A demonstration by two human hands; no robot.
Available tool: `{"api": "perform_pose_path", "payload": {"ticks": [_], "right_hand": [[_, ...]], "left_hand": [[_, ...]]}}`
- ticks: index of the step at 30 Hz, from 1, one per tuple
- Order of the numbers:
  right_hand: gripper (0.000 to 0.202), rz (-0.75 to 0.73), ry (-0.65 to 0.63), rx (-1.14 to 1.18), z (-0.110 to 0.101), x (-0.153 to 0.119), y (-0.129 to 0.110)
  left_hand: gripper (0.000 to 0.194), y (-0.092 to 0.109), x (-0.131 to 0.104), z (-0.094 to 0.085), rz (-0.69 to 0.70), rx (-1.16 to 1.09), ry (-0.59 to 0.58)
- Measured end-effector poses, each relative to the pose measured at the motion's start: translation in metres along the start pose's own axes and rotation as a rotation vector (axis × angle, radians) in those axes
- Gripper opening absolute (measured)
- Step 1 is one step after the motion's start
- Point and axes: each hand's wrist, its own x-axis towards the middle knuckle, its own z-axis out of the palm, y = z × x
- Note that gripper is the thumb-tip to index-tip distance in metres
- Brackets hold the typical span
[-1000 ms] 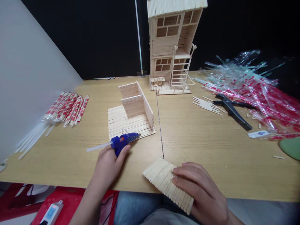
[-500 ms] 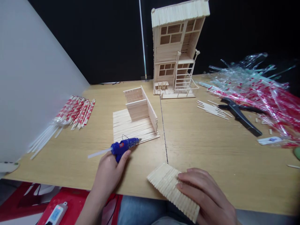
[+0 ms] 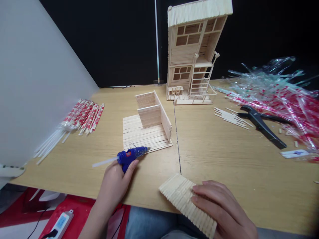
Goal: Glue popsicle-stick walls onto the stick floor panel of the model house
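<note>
My left hand is wrapped round the handle of a blue hot glue gun, its nozzle pointing right and a clear glue stick poking from its back. In my right hand is a panel of wooden sticks laid side by side, tilted at the table's front edge; fingers rest on its upper face and the thumb is hidden. Beyond the glue gun lies a stick base with upright walls joined on its right part. The nozzle overlaps the base's front edge; I cannot tell whether they touch.
A tall stick house stands at the back. Wrapped chopsticks and white glue sticks lie left. To the right are loose sticks, a black cutter-like tool and crumpled plastic wrappers. A power strip sits below, left.
The view has shifted slightly, so the table's things appear a little further right. Both hands keep their holds on the glue gun and the panel, with hardly any other movement.
</note>
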Motion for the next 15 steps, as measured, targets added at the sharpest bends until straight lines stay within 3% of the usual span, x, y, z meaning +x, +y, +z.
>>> {"api": "perform_pose_path", "payload": {"ticks": [15], "right_hand": [[0.038, -0.027, -0.016, 0.010, 0.0010, -0.0033, 0.0020]], "left_hand": [[0.053, -0.0038, -0.0010, -0.0028, -0.016, 0.004, 0.017]]}}
